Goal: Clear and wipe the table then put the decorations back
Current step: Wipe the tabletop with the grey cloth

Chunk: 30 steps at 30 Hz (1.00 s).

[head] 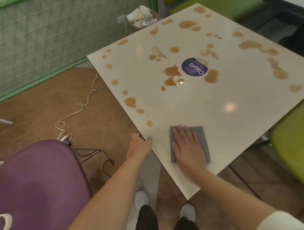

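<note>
A white square table point(227, 121) stands over a brown floor point(98, 117), turned so one corner points toward the person's two white shoes point(141, 198). One grey cloth point(200, 140) lies flat near that corner, and the right hand point(187, 146) presses it with straight, slightly spread fingers point(183, 134), palm down. Just left of those fingers, the left hand point(140, 146) grips the table edge, thumb on top and the other fingers curled under, out of sight. Beyond the fingertips of both hands, many tan puddles point(172, 73) dot the tabletop, too many to count surely, strung along the left and far sides and clustered around one round purple sticker point(194, 69) at the middle. Left of the left hand sits one purple chair point(36, 182), with a roll of tape point(3, 224) on its near edge, and one white cable point(76, 106) and one dark cable point(104, 157) trail on the floor past it. To the right of the right hand is a green seat point(297, 153). Far past the fingers, beside the table's far corner, one bin point(142, 16) holds crumpled white paper, against a mesh partition point(55, 35) with a green frame.
</note>
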Tool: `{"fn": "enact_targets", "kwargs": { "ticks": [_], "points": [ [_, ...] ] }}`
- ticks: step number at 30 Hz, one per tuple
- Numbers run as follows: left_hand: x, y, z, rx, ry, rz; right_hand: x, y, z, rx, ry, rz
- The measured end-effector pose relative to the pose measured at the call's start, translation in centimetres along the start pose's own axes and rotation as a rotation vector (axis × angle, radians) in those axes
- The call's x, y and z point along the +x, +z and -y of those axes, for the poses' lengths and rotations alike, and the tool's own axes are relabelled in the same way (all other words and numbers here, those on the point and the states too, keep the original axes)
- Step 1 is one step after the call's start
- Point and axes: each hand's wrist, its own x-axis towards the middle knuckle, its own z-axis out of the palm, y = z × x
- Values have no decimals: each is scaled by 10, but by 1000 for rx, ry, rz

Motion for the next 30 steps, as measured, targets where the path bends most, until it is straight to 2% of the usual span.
{"fn": "enact_targets", "kwargs": {
  "ticks": [3,6,9,13,15,19,22,25,30],
  "points": [
    [17,-16,0,-33,47,-43,-18,13,43,36,-140,45],
    [38,-34,-4,80,77,-90,24,15,56,45,-188,38],
    [58,-49,-11,150,101,-82,59,12,39,16,-131,53],
    [82,-66,-17,179,99,-46,38,15,48,42,-20,-71],
    [92,-69,-16,151,78,-15,33,22,68,47,-71,-50],
    [111,-70,-10,44,37,46,80,23,76,15,-143,-5],
    [120,-77,-14,81,11,100,100,21,56,-10,-29,-23],
    [124,-82,-21,157,9,115,81,20,58,10,64,-82],
    [121,-87,-28,261,49,112,82,31,98,42,-49,-22]
  ]
}}
